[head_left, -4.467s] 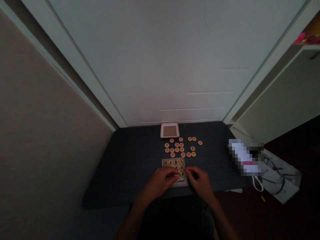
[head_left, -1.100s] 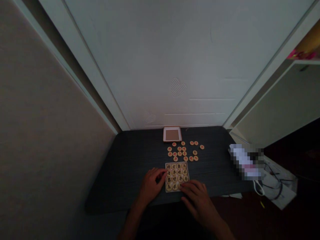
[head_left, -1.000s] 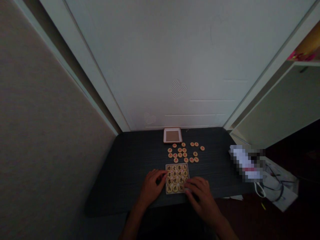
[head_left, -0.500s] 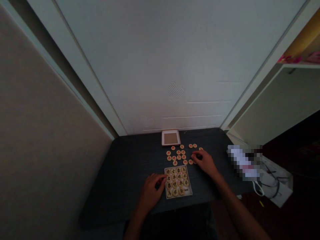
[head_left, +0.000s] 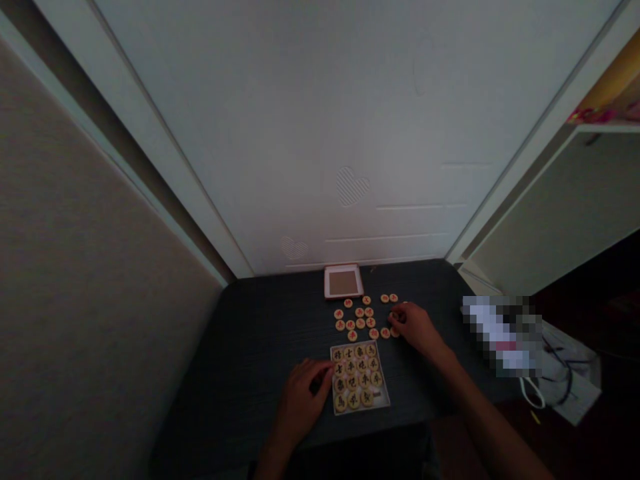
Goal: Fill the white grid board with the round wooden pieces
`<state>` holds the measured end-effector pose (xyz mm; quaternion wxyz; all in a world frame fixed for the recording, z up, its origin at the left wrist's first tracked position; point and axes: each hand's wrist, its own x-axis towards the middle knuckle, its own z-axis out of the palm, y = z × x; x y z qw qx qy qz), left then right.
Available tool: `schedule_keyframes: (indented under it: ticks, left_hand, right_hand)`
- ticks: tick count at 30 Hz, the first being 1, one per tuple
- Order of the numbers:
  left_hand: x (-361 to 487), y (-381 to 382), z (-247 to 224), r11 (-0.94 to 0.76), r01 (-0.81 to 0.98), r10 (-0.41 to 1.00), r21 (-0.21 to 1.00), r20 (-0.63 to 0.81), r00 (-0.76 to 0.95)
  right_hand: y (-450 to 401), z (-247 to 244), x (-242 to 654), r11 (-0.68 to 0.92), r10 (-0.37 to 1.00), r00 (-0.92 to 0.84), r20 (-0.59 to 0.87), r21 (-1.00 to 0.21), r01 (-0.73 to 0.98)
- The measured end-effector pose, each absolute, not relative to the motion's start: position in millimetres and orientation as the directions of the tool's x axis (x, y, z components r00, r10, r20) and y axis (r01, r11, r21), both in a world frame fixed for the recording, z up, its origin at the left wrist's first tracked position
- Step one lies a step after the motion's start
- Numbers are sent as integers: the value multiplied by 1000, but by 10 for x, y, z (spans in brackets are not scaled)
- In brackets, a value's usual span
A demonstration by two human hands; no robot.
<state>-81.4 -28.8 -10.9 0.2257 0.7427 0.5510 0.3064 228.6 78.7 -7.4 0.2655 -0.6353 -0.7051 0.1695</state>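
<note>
Round xiangqi (Chinese chess) pieces with black characters [head_left: 351, 383] lie in rows in a shallow, pale box [head_left: 382, 400] on the dark desk. Bare floor shows at the box's lower right corner. My left hand [head_left: 303, 398] rests at the box's left side, its thumb and forefinger closed together on the rim. Beyond the box, several pieces with red characters [head_left: 361, 323] are scattered face up on the desk. At the right of these, my right hand [head_left: 417, 328] pinches a xiangqi piece [head_left: 393, 316] between thumb and fingers, which partly hide it.
A shallow white-rimmed tray or lid [head_left: 327, 288] with a brown centre sits at the desk's back edge, by the white panel [head_left: 300, 133]. Right of the desk [head_left: 240, 360] are a blurred-out object [head_left: 495, 333] and a white container with cables [head_left: 583, 383].
My right hand has shifted slightly at the scattered red pieces, and the pinched piece shows more clearly. My left hand stays at the box's rim. The whole view has tilted a little.
</note>
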Motion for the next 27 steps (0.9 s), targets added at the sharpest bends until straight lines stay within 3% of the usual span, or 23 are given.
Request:
schedule_keyframes:
  ticks: [8,11,15,23,27]
  left_hand:
    - [-817,-301,-126,-272,685,962,676,184,201]
    - [-820,-301,-142,-280,680,960,677,194,202]
    - [-819,-301,-145,-275,656,961,703,221,166]
    - [-491,-368,100,-346,530,938,774,298,177]
    - [-210,-354,207,-262,465,963,846,202,175]
  right_hand:
    - [665,151,2270,137,982,-25,186,-622,771]
    - [400,196,2214,188,979,-35,203,-813,551]
    - [-10,51,2009,216,975,-38,217,-905,367]
    - [-348,-278,1769,303,946,-25,322,-858,414]
    - [-361,-289,1767,377,909,-23,416,-796,474]
